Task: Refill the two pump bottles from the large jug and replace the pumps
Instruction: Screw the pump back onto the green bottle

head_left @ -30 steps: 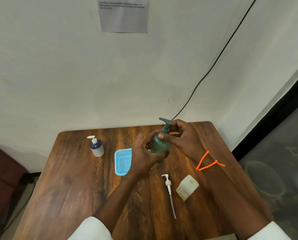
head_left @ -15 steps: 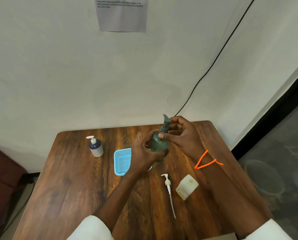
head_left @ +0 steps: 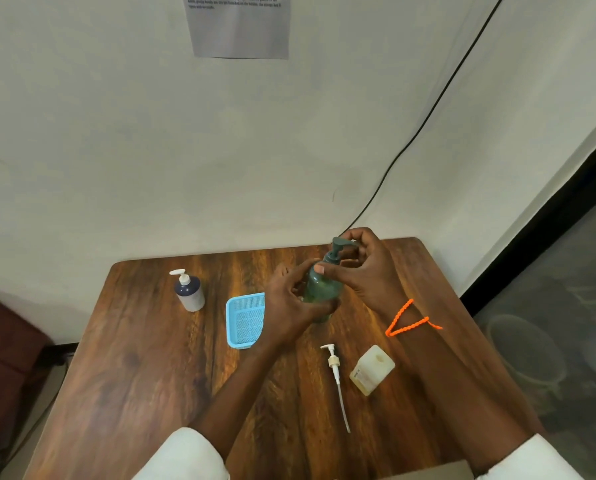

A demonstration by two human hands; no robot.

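Item: green pump bottle [head_left: 320, 289], upright above the counter [head_left: 144, 368], mid-field. Left grip [head_left: 289, 306]: hand wrapped and clamped around the bottle's belly, holding it steady. Right grip [head_left: 362, 268]: thumb and fingertips closed on the collar and stem of the dark green pump [head_left: 338, 247]. Change noted: the pump spout, pointing left a second ago and edge-on to the camera half a second ago, now points right into the right palm; the bottle body has kept its place. Reading: the right hand is turning the pump on the neck, most likely screwing it down or loosening it; the thread is hidden under the fingers, so direction and seating cannot be told. Nearby, nearer the person: a loose white pump [head_left: 334, 375] with its long dip tube lying flat, and just beside it to the right a pale yellowish bottle [head_left: 372, 370], open at the top and pumpless. Left of the hands: a small blue basket [head_left: 244, 323]; further left, well apart, a dark bottle [head_left: 189, 292] with white pump fitted. Judgement: at least one pump remains to be replaced.
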